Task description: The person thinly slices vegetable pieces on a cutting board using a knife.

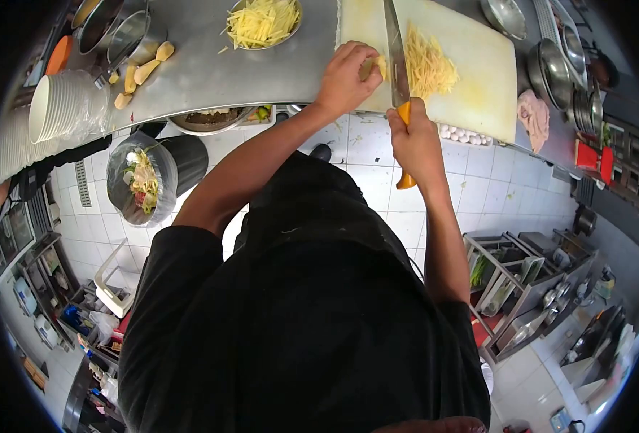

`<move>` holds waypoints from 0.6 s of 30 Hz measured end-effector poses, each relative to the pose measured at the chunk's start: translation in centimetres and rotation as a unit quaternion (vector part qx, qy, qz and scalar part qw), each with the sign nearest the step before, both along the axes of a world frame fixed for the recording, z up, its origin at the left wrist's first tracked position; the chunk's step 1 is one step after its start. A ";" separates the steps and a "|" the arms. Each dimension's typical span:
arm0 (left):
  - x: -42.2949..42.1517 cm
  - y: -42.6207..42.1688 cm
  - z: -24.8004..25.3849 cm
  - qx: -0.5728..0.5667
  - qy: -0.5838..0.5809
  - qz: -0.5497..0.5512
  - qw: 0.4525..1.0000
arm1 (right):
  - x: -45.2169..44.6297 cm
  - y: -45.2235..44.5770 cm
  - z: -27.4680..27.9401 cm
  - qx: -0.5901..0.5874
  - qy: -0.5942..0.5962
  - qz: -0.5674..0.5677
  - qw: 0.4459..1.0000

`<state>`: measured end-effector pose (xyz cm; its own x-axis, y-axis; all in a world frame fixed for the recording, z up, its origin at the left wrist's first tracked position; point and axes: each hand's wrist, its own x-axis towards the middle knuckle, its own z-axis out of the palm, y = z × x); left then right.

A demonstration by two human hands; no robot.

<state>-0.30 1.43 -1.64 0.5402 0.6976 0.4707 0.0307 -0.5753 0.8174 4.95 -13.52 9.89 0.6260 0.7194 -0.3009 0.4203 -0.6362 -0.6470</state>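
Left hand (347, 78) pinches a yellow piece (382, 67), right hand (417, 141) clasps a knife (399, 81) (between piece and shreds (429, 65)); chunks (146, 72) lie upper left.

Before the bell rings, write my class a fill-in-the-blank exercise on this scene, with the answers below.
1. The right hand grips the knife by its ____.
2. The left hand holds a piece beside the knife's ____.
3. The bowl of strips is to the ____ of the board.
4. The bin stands on the tiled ____.
Answers: handle; blade; left; floor.
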 end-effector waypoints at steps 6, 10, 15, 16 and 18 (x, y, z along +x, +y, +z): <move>0.0 0.0 0.0 -0.006 0.007 -0.005 1.000 | -0.7 -0.5 -0.4 0.012 -0.015 0.008 1.000; 0.0 0.0 0.0 -0.005 0.008 -0.003 1.000 | -0.8 -0.4 -0.3 0.004 -0.021 0.009 1.000; 0.0 -0.1 0.0 0.001 0.006 0.000 1.000 | -0.8 -0.6 0.0 0.002 -0.018 0.005 1.000; 0.0 0.0 0.0 0.003 0.003 0.001 1.000 | -0.9 -0.5 0.2 0.003 -0.013 0.003 1.000; 0.0 -0.1 0.1 -0.001 0.004 0.001 1.000 | -1.0 -0.5 0.2 0.002 -0.006 0.000 1.000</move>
